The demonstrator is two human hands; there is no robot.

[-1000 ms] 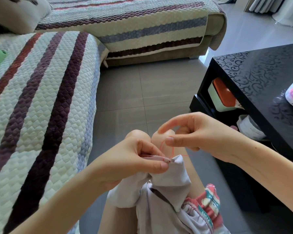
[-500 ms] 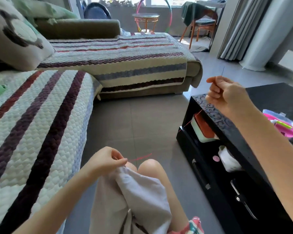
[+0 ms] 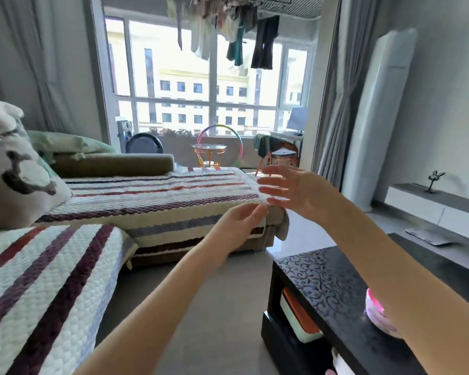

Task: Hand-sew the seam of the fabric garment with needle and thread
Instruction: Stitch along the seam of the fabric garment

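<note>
**A:** We start at the fingers point(image 3: 271, 182) of the right hand point(image 3: 298, 193): spread wide and straight, motion-blurred, holding nothing we can make out.

**B:** Just below them are the fingertips point(image 3: 259, 211) of the left hand point(image 3: 236, 226), drawn close together and pointing at the right palm. We cannot tell whether they pinch needle or thread, because it is too blurred.

**A:** Both hands are raised out in front of us, the left just beneath the right, tips near but apart.

**B:** And the garment? We cannot tell where it lies from this view.

**A:** Moving outward, the striped sofa cover point(image 3: 152, 196) sits behind the hands. The black table point(image 3: 317, 274) is under the right forearm, with a pink tub point(image 3: 374, 307) on it.
</note>
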